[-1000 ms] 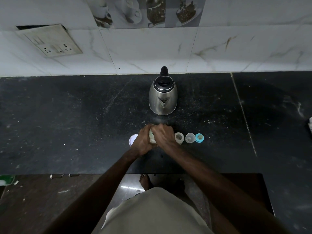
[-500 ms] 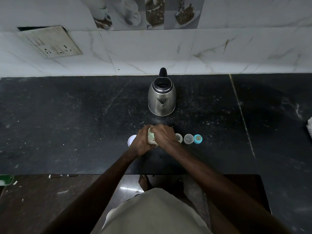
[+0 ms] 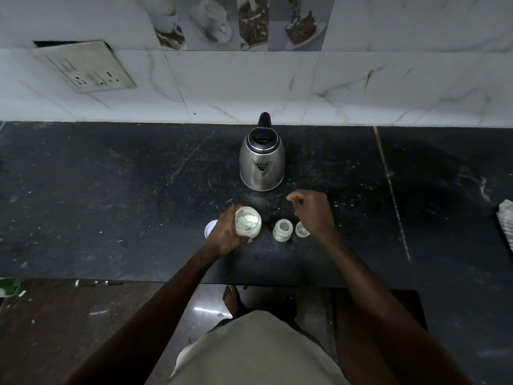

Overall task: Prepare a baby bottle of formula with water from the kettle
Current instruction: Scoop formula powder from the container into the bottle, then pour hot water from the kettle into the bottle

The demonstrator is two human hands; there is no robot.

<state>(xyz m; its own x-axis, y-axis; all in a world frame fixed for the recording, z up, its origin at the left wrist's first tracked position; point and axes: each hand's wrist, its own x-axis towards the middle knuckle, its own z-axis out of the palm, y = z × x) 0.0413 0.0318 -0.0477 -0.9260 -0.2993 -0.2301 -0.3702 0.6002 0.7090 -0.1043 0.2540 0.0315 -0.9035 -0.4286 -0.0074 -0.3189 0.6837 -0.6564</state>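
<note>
While left hand point(image 3: 226, 236) grips jar point(image 3: 248, 221), counter point(image 3: 111, 190) lies open leftward.

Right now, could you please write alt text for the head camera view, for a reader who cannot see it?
The left hand holds an open jar on a black counter, while the right hand hovers half closed above two small clear bottle parts. A steel kettle stands behind them, near the tiled wall.

Dim kitchen corner: black speckled stone counter point(image 3: 111, 190) against white marble-veined wall tiles point(image 3: 249, 84), with a grimy socket plate point(image 3: 86, 66) upper left, a strip of coffee-picture tiles point(image 3: 238, 22) above, dark glossy floor point(image 3: 211, 307) below.
</note>
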